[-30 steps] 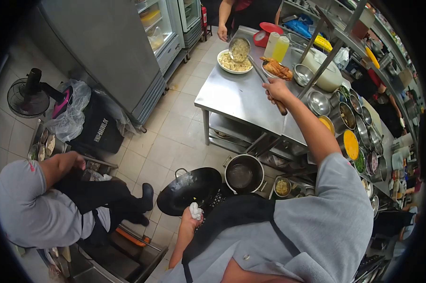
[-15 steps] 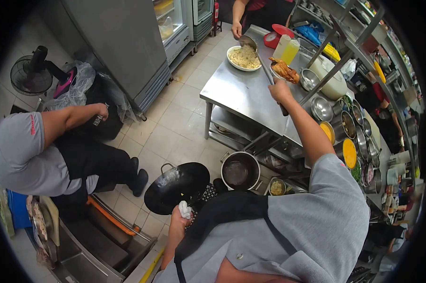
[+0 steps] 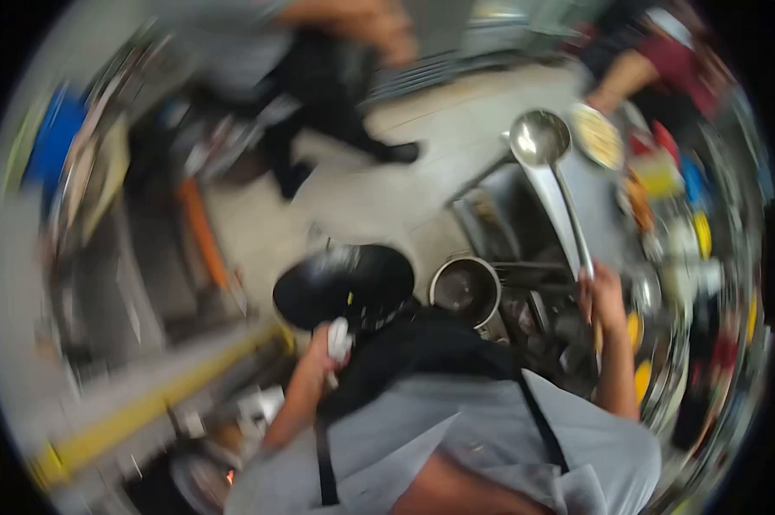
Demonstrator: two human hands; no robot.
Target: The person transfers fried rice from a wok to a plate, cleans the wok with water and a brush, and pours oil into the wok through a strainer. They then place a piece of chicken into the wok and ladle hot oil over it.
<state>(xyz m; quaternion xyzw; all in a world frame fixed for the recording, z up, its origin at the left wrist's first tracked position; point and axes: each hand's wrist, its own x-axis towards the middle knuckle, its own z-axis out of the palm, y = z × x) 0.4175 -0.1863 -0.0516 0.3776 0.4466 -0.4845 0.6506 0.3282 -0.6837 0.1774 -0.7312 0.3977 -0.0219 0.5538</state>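
The right hand's fingers (image 3: 587,296) curl shut around the handle of a shiny round metal ladle (image 3: 539,137), its bowl over the edge of the table (image 3: 568,202). The left hand's fingers (image 3: 326,342) grip a white cloth (image 3: 339,340) beside a dark, food-flecked wok (image 3: 345,283).

This is a working kitchen, and a restaurant's rather than a home's by the look of it. I see a big black wok (image 3: 345,286), a deep metal pot (image 3: 465,290) and a long-handled ladle (image 3: 539,139). A bowl (image 3: 598,136) of food sits by a steel tabletop (image 3: 535,202), and more containers crowd along the right. Several people share the narrow floor (image 3: 353,202), one in a grey top and black trousers (image 3: 319,107), another in dark red (image 3: 675,73).
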